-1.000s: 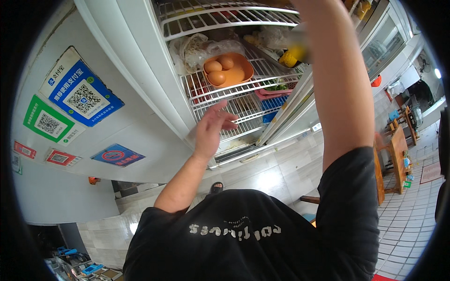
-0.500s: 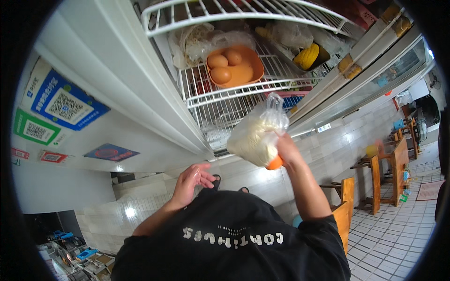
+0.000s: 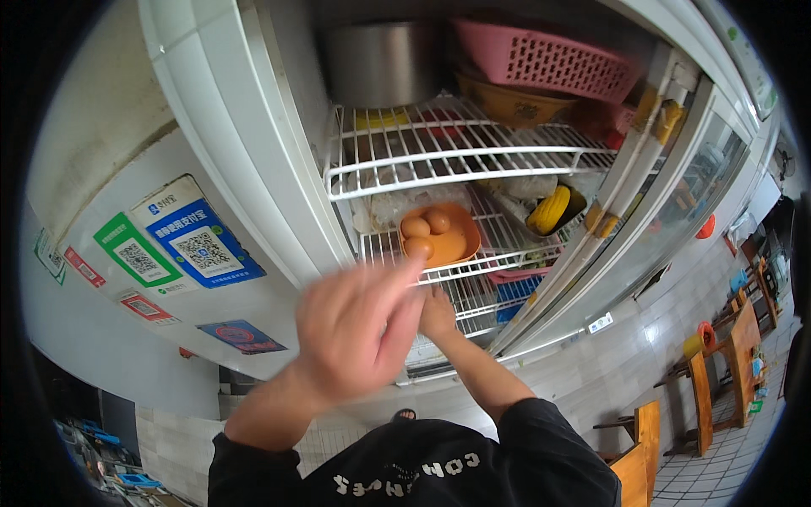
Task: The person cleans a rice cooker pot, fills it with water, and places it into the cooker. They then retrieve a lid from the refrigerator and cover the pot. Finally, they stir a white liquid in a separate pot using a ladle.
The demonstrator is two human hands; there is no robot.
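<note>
My left hand [image 3: 359, 329] is raised large in front of the open fridge, blurred by motion. One finger stretches toward the orange bowl [image 3: 460, 232], apart from the thumb, and nothing shows in this hand. Three brown eggs [image 3: 416, 226] rest at the left side of that bowl, on a white wire shelf [image 3: 456, 269]. Below the bowl, my right hand [image 3: 438, 314] reaches into the lower level of the fridge. Its fingertips are partly covered by my left hand, so what it holds or touches is hidden.
A metal pot [image 3: 384, 63] and a pink perforated basket [image 3: 553, 61] stand on the upper shelf. Beside the bowl, a dark container holds a yellow ridged vegetable [image 3: 549, 209]. The glass door [image 3: 659, 220] frames the right side. Wooden furniture [image 3: 701, 397] stands at the right.
My right hand has moved from outside the fridge into its lower level; the clear bag of pale contents it held is out of sight. My left hand has risen toward the shelf.
</note>
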